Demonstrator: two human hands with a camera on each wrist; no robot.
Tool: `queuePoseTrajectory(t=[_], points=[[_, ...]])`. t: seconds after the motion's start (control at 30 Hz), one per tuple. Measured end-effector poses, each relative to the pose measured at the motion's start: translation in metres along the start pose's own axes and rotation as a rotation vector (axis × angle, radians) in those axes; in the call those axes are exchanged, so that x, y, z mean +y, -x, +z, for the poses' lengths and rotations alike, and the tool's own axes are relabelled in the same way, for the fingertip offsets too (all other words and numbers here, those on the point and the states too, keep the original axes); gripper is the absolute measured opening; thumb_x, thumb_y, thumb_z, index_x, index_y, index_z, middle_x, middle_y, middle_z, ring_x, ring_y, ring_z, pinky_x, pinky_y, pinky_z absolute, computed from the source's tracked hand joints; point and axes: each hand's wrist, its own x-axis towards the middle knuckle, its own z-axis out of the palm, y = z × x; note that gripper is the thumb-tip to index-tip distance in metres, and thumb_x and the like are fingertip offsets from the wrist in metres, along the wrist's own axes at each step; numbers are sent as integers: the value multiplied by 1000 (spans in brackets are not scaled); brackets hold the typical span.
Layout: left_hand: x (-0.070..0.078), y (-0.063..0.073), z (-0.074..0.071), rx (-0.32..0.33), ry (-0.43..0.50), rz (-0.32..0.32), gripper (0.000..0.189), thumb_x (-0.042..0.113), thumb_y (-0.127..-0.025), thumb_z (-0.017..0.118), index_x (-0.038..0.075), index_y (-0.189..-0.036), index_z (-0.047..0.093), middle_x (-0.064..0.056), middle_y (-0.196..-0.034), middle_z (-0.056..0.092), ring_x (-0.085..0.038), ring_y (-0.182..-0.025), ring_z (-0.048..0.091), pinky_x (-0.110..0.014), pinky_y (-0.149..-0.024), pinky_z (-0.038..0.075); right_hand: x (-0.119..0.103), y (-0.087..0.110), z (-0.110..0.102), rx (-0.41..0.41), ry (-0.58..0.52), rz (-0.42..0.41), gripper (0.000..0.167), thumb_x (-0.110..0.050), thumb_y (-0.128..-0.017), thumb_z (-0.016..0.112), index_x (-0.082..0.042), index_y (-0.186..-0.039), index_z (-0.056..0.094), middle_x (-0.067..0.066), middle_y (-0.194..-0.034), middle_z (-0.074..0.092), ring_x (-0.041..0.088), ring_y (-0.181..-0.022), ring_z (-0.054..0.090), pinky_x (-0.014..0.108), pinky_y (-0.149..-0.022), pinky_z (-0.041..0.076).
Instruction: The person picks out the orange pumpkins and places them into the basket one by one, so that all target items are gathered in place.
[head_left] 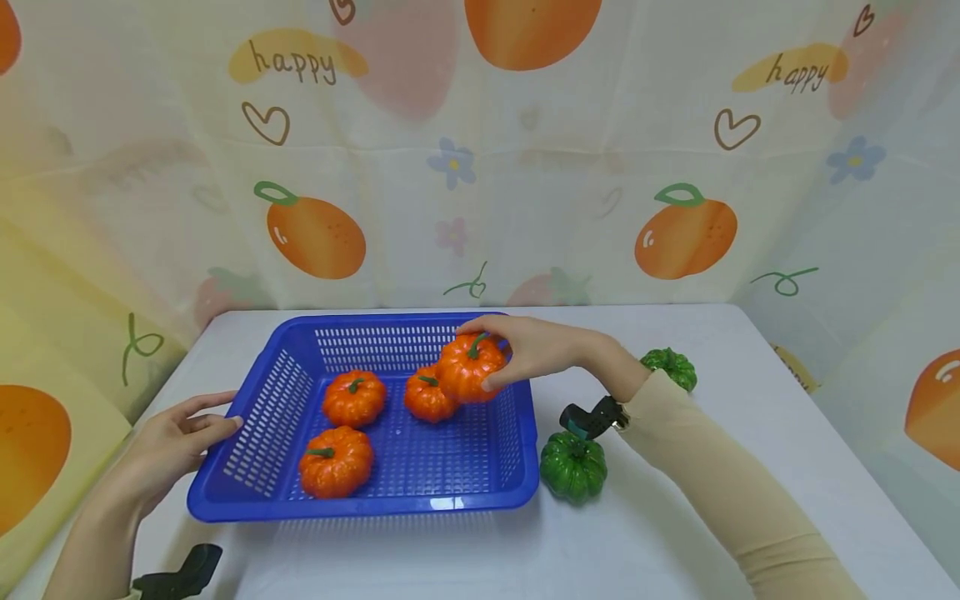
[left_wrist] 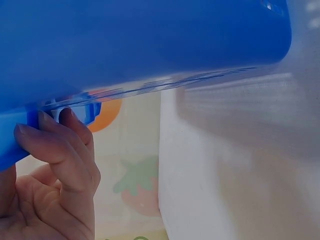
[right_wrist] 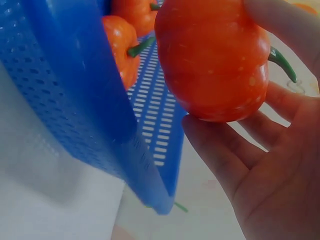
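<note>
A blue plastic basket [head_left: 420, 505] with slotted walls holds three small orange pumpkins, one at the back left [head_left: 355, 398], one at the front left [head_left: 337, 462] and one near the middle [head_left: 429, 395]. At its left rim, my left hand [head_left: 176, 446] grips the edge between thumb and fingers; the left wrist view shows the fingers [left_wrist: 75, 150] bent at the rim. Another orange pumpkin [head_left: 471, 368] is in my right hand [head_left: 543, 346], thumb on the near side and fingers over the far side. In the right wrist view this pumpkin [right_wrist: 212, 60] is beside the basket's rim [right_wrist: 115, 125].
Right of the basket, a green pumpkin [head_left: 573, 468] sits on the white table [head_left: 750, 417]. Farther back, a second green pumpkin [head_left: 671, 368] is partly hidden by the right forearm. A fruit-patterned cloth [head_left: 525, 233] hangs behind the table.
</note>
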Motion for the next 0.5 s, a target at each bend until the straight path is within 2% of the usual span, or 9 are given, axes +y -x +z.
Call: queuePoseTrajectory(t=[0.27, 0.5], points=[[-1, -1, 0, -4, 10, 13, 67, 37, -90, 58, 3, -140, 29, 9, -88, 64, -12, -77, 63, -30, -69, 54, -13, -14, 3, -48, 78, -25, 69, -31, -79, 70, -18, -139, 37, -2, -134, 43, 12, -119, 44, 32, -99, 41], [-1, -1, -1, -6, 17, 15, 66, 37, -90, 58, 3, -140, 30, 11, -87, 64, -12, -77, 64, -30, -69, 54, -23, -25, 9, -104, 100, -38, 68, -30, -80, 70, -18, -138, 37, -4, -135, 42, 10, -120, 42, 30, -100, 38]])
